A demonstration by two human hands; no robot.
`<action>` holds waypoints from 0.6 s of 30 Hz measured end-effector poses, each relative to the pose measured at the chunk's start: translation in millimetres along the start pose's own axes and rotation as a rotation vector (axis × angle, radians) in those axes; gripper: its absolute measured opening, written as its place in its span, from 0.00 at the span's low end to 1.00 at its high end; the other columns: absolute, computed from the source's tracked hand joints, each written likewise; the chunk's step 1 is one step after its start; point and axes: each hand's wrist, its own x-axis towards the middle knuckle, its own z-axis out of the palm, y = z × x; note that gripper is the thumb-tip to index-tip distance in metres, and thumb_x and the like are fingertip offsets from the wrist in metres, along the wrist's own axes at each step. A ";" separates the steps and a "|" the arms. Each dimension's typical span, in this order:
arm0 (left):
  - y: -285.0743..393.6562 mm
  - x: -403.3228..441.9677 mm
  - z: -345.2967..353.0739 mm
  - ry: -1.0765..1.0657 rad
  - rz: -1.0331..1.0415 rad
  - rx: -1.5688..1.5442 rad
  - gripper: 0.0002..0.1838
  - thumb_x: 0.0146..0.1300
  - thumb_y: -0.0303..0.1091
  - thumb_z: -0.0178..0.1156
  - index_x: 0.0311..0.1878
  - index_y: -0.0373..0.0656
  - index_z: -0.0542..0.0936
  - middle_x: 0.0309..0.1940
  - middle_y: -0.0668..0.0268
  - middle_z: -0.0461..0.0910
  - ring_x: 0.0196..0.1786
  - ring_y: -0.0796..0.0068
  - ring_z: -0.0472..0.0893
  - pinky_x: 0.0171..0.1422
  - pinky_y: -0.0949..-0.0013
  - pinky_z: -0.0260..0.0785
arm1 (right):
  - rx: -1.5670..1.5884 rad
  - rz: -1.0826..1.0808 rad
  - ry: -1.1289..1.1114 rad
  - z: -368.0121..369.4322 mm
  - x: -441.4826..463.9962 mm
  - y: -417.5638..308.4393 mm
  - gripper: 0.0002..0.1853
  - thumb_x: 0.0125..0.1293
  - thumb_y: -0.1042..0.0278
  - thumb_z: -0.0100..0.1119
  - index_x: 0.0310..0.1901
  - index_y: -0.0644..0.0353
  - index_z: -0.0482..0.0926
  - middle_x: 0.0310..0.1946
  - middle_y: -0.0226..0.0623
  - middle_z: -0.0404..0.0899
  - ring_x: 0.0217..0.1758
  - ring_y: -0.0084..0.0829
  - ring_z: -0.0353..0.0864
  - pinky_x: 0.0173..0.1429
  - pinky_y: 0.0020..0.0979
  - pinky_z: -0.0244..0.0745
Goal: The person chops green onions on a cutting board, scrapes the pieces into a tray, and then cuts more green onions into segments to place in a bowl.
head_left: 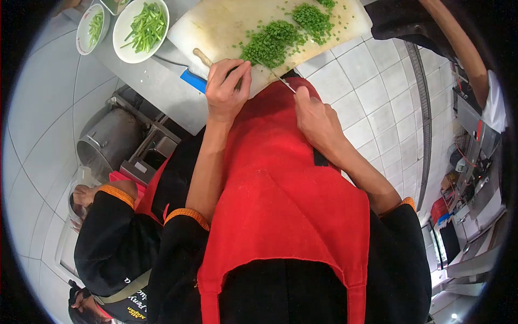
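Observation:
My right hand (318, 120) grips a knife, its thin blade (281, 80) slanting up and left over the near edge of the cutting board (216, 21). Beside the blade's far end, my left hand (229, 89) is closed, thumb and fingertips pressed together; what they hold, if anything, I cannot make out. Finely chopped green onion (274, 42) lies heaped on the board just beyond both hands. A short brown piece (202, 57), perhaps a handle, shows by my left knuckles. On the metal counter, next to my left hand, rests a blue-handled knife (193, 81).
Two white bowls hold cut green stalks: a larger bowl (120, 40) and a smaller bowl (82, 32). A large metal pot (110, 137) stands lower left. A co-worker's sleeve (110, 227) is close on my left; another person's arm (458, 43) reaches in at upper right.

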 end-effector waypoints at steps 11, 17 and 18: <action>0.2 -3.7 7.3 0.029 -0.016 0.004 0.10 0.50 0.19 0.72 0.36 0.40 0.86 0.37 0.63 0.85 0.42 0.61 0.84 0.49 0.63 0.78 | -0.089 -0.128 0.088 24.6 35.1 -6.4 0.04 0.71 0.73 0.44 0.44 0.62 0.64 0.26 0.57 0.81 0.29 0.59 0.85 0.30 0.58 0.78; -2.2 -7.6 7.3 0.057 0.001 -0.017 0.09 0.48 0.21 0.71 0.34 0.41 0.84 0.36 0.62 0.83 0.42 0.59 0.83 0.50 0.59 0.78 | -0.037 0.078 0.000 26.3 10.1 11.5 0.12 0.78 0.67 0.39 0.51 0.67 0.66 0.29 0.64 0.80 0.36 0.68 0.80 0.38 0.61 0.72; 2.4 -7.1 5.7 0.095 -0.027 -0.040 0.08 0.47 0.21 0.72 0.31 0.40 0.84 0.35 0.62 0.82 0.40 0.59 0.83 0.46 0.60 0.78 | -0.028 0.054 -0.024 27.5 1.7 20.2 0.11 0.79 0.65 0.39 0.50 0.64 0.65 0.30 0.65 0.80 0.36 0.69 0.80 0.38 0.62 0.72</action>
